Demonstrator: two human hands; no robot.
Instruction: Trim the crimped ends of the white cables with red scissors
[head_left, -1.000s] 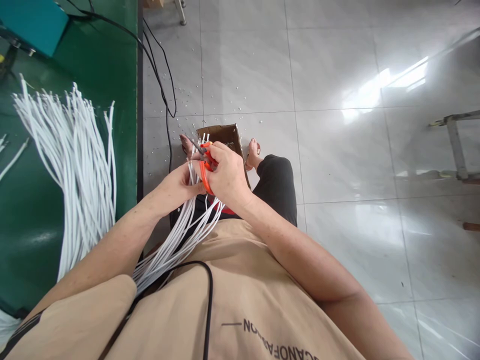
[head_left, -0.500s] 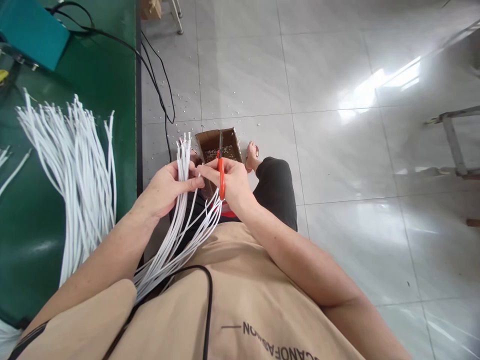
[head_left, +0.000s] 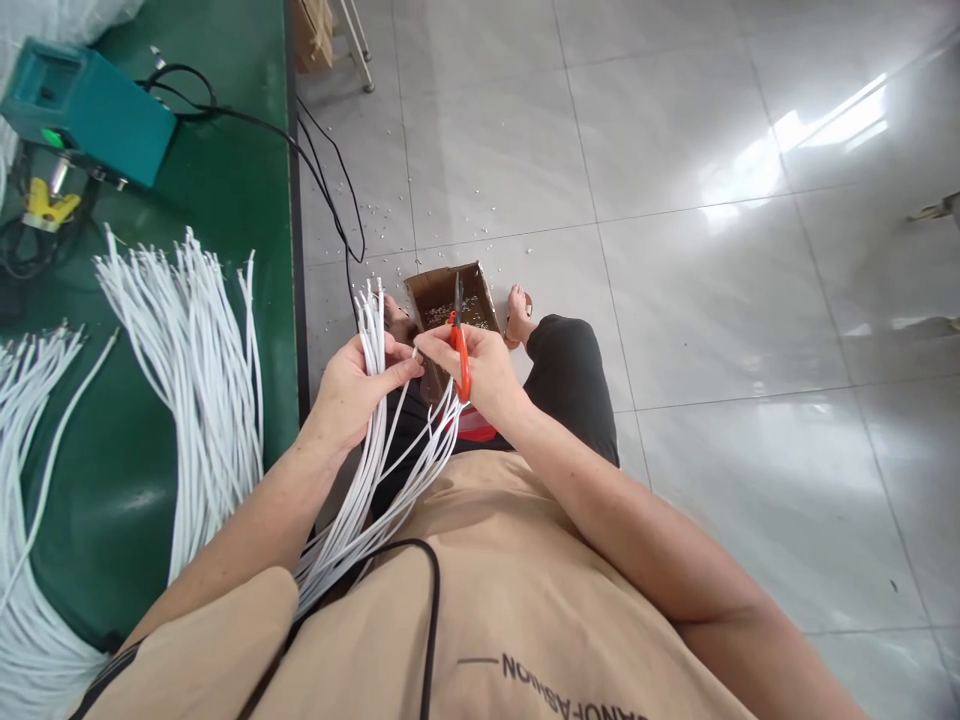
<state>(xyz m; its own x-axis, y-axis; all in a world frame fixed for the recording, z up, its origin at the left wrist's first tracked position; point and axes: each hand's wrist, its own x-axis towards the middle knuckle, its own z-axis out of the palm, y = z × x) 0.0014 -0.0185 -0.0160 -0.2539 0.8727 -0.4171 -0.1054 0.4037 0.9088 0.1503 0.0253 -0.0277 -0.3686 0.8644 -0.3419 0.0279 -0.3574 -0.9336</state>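
My left hand (head_left: 360,385) is closed around a bundle of white wires (head_left: 373,425), whose cut ends stick up above the fingers. Its thumb and fingertips also pinch the end of a single wire that stands off to the right of the bundle. My right hand (head_left: 484,370) holds a pair of scissors (head_left: 462,365) with orange-red handles, blades pointing away from me. Its thumb and forefinger meet close to that single wire's tip; whether they touch it I cannot tell. More loose white wires (head_left: 439,440) run below the right hand toward my lap.
Below the hands, an open cardboard box (head_left: 491,292) holds small white scraps; more scraps litter the tiled floor (head_left: 510,130). On the green table (head_left: 247,60) at left lie large bundles of white wires (head_left: 202,380) and a teal powered box (head_left: 97,110) with a black cable (head_left: 255,122).
The view has shifted left, so more of the table and the teal box shows. Both hands keep their holds on the wires and scissors, with little movement between them.
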